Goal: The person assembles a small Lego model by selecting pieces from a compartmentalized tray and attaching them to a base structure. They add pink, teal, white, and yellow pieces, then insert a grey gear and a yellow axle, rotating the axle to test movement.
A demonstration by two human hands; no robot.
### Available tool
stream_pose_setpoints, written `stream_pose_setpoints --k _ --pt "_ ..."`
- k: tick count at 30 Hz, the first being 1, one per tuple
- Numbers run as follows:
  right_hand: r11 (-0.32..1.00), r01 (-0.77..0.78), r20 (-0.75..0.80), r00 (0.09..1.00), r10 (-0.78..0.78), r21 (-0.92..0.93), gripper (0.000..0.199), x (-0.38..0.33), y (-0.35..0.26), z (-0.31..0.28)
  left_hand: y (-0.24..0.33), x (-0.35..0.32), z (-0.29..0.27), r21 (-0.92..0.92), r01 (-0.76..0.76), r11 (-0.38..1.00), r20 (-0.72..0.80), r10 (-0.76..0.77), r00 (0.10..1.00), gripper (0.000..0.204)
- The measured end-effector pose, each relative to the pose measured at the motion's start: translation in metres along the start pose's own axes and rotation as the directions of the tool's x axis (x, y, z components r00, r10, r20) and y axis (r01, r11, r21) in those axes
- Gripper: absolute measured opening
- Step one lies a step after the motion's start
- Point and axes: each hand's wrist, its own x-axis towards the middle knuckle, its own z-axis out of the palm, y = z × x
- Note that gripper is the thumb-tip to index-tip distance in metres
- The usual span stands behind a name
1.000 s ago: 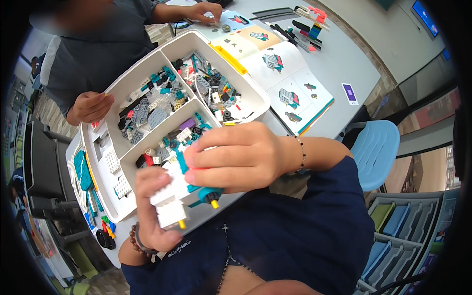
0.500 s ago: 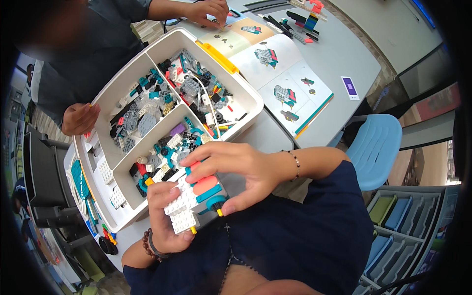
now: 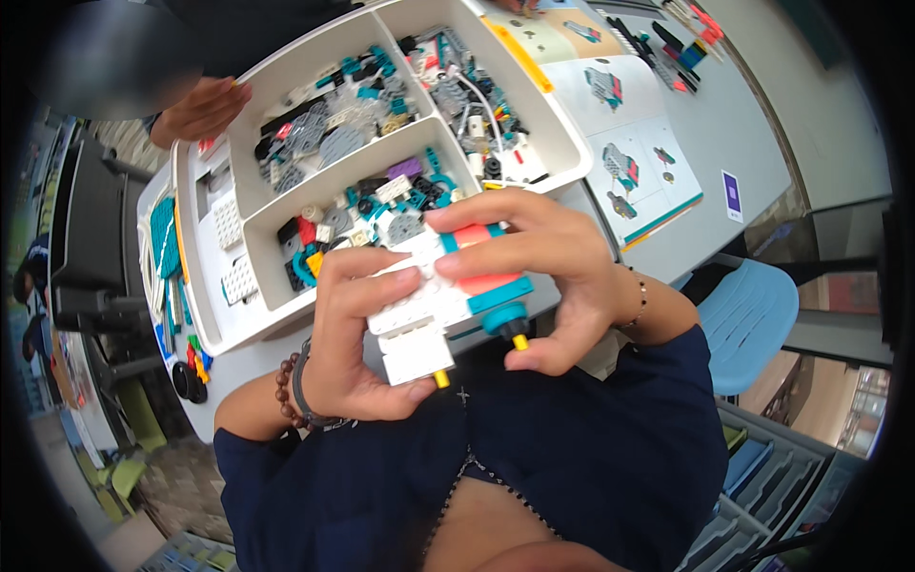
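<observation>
Between my two hands is a white, teal and coral building-brick model (image 3: 419,310), held up close in front of my chest. My left hand (image 3: 357,329) grips its studded white end, thumb below by a yellow peg and fingers on top. At the other end my right hand (image 3: 548,276) is closed on the coral and teal part. Its fingers lie across the top, and its thumb is near the yellow tip of a black and teal round piece (image 3: 507,322). The model's underside is hidden.
Just beyond my hands stands a white divided tray (image 3: 286,205) of loose bricks. An open picture booklet (image 3: 629,133) lies to its right, with a brick build (image 3: 688,55) farther back. Another person's hand (image 3: 205,112) is at the tray's left side. A blue chair (image 3: 743,324) stands at right.
The model and both hands appear closer and larger. The tray and booklet have shifted up and right in view. The other person's right-hand-side hand has mostly left the picture at the top.
</observation>
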Motion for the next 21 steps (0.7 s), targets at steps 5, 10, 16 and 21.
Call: stream_pose_setpoints --k 5,10,16,21 --pt "1.0 0.026 0.016 1.0 -0.026 0.012 0.066 0.004 -0.004 -0.002 0.002 0.004 0.0 0.01 -0.068 0.998 -0.042 0.068 0.997 0.068" --pt "0.998 0.045 0.019 0.999 -0.046 0.049 0.064 0.01 -0.008 0.0 0.008 0.004 -0.004 0.058 -0.113 0.992 -0.066 0.116 0.991 0.068" --pt "0.992 0.102 0.043 0.994 -0.105 0.068 0.06 0.022 -0.012 0.0 0.014 0.006 -0.014 0.137 -0.175 0.975 -0.066 0.185 0.98 0.071" --pt "0.978 0.197 0.095 0.975 -0.203 0.07 0.055 0.036 -0.015 -0.004 0.022 0.009 -0.02 0.2 -0.218 0.955 -0.092 0.24 0.966 0.07"
